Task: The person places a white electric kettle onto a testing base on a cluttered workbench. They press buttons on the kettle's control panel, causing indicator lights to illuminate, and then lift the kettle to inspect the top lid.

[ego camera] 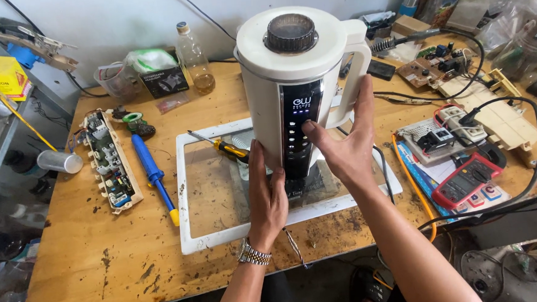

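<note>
A tall white kettle-like appliance (264,90) with a dark knob on its lid and a lit black control strip down its front stands upright on a clear panel in a white frame (188,192). My left hand (266,197), a metal watch on its wrist, lies flat against the appliance's lower left side. My right hand (345,144) wraps the right side near the handle, with the thumb pressed on the control strip. A yellow-handled screwdriver (228,149) lies on the panel just left of the appliance.
On the wooden bench: a circuit board in a cream tray (110,162) and a blue desoldering pump (150,169) at left, a plastic bottle (193,57) behind, a red multimeter (466,180), power strip, soldering iron and black cables at right.
</note>
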